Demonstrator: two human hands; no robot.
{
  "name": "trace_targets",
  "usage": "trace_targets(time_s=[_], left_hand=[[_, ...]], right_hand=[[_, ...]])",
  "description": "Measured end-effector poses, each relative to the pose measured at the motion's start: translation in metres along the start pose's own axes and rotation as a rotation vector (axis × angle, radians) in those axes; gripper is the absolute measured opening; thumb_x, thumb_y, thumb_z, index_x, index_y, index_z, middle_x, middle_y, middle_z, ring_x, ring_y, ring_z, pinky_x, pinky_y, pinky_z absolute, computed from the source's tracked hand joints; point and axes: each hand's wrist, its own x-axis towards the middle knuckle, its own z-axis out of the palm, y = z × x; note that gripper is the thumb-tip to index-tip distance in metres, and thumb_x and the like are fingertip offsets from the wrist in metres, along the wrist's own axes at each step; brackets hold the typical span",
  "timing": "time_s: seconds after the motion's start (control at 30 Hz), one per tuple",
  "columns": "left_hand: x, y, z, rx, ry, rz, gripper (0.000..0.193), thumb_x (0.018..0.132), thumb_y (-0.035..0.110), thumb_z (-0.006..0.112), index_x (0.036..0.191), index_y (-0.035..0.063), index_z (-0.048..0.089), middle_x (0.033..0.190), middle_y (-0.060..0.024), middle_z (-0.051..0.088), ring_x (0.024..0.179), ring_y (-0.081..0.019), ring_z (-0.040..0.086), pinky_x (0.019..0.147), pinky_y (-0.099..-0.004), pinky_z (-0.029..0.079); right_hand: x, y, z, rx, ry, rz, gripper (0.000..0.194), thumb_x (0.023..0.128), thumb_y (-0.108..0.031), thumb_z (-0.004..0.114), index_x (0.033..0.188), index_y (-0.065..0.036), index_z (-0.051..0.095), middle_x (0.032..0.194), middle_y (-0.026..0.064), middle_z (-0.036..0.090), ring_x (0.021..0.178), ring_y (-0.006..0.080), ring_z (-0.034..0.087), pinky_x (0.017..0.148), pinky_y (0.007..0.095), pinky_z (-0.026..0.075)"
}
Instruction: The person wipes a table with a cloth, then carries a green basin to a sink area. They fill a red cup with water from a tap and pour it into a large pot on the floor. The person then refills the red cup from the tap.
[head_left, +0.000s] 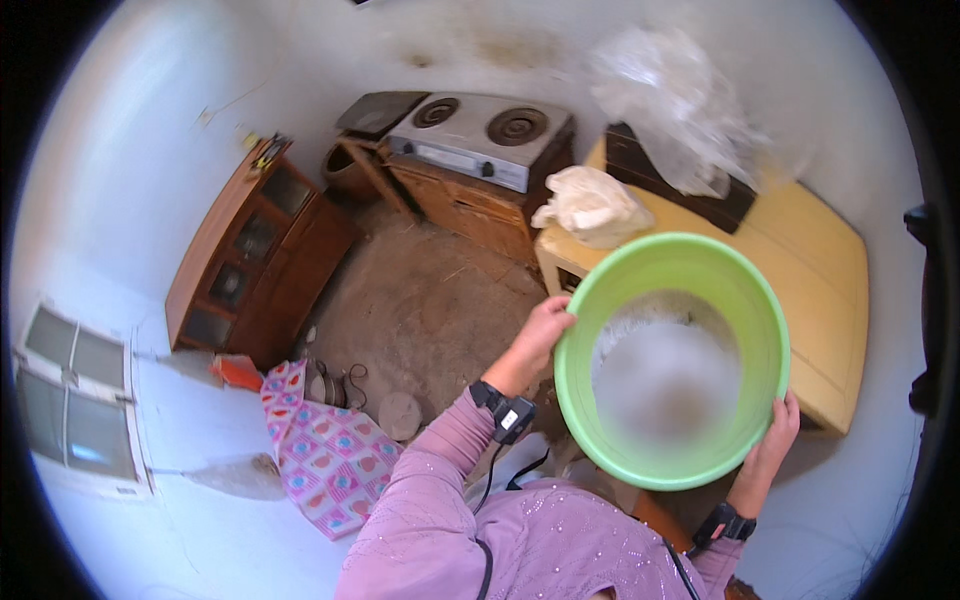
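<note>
Both hands carry a green plastic basin (572, 397) in front of my body. My left hand (541, 330) grips its left rim, with the fingers curled at the edge. On the lower right rim, my right hand (772, 435) holds on from outside. White foamy or cloudy liquid (667, 367) covers the basin's bottom; a blurred brownish patch shows in it, too unclear to name. Behind the basin stands a yellow table or cabinet (810, 300), partly hidden by it.
A white plastic bag (596, 206) and a dark wooden box (675, 176) under clear plastic sheeting (675, 105) rest on the yellow top. A two-burner electric stove (480, 135) stands at the back. A brown wooden cabinet (255, 277) and patterned cloth (330, 457) are left.
</note>
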Motion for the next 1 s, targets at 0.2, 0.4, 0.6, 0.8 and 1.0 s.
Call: trace_targets(time_s=[0.2, 0.4, 0.6, 0.8, 1.0], left_hand=[[-0.025, -0.034, -0.077, -0.030, 0.118, 0.070, 0.029, 0.080, 0.004, 0.053, 0.108, 0.0011, 0.057, 0.099, -0.0060, 0.060, 0.091, -0.0143, 0.056, 0.081, -0.0276, 0.045], [-0.057, -0.041, -0.178, -0.070, 0.268, 0.114, 0.028, 0.080, 0.007, 0.056, 0.107, -0.0006, 0.056, 0.097, -0.0066, 0.060, 0.090, -0.0138, 0.056, 0.081, -0.0271, 0.045], [-0.097, -0.047, -0.273, -0.142, 0.421, 0.140, 0.026, 0.080, 0.007, 0.056, 0.105, -0.0012, 0.056, 0.092, -0.0073, 0.061, 0.083, -0.0142, 0.058, 0.074, -0.0276, 0.047], [-0.137, -0.079, -0.340, -0.295, 0.660, 0.149, 0.025, 0.081, 0.008, 0.057, 0.103, -0.0016, 0.056, 0.090, -0.0072, 0.061, 0.085, -0.0132, 0.056, 0.075, -0.0263, 0.045], [-0.177, -0.106, -0.378, -0.429, 0.849, 0.209, 0.023, 0.081, 0.009, 0.057, 0.102, -0.0009, 0.057, 0.090, -0.0057, 0.060, 0.084, -0.0126, 0.056, 0.076, -0.0257, 0.044]], right_hand=[[-0.009, 0.050, 0.057, -0.054, -0.139, 0.009, 0.030, 0.088, -0.005, 0.049, 0.115, 0.007, 0.053, 0.102, 0.0112, 0.061, 0.087, 0.0177, 0.061, 0.076, 0.0287, 0.050], [-0.025, 0.114, 0.134, -0.052, -0.354, 0.016, 0.030, 0.084, -0.008, 0.051, 0.109, 0.007, 0.057, 0.094, 0.0111, 0.064, 0.081, 0.0186, 0.063, 0.072, 0.0293, 0.051], [-0.062, 0.165, 0.217, -0.193, -0.409, 0.021, 0.031, 0.083, -0.009, 0.051, 0.109, 0.006, 0.058, 0.096, 0.0110, 0.063, 0.083, 0.0182, 0.062, 0.074, 0.0287, 0.050], [-0.092, 0.183, 0.317, -0.290, -0.645, 0.014, 0.024, 0.086, -0.009, 0.053, 0.106, 0.005, 0.058, 0.093, 0.0091, 0.063, 0.080, 0.0168, 0.061, 0.069, 0.0283, 0.050], [-0.117, 0.204, 0.402, -0.322, -0.917, 0.051, 0.023, 0.086, -0.008, 0.053, 0.105, 0.004, 0.058, 0.091, 0.0083, 0.063, 0.077, 0.0154, 0.061, 0.068, 0.0269, 0.049]])
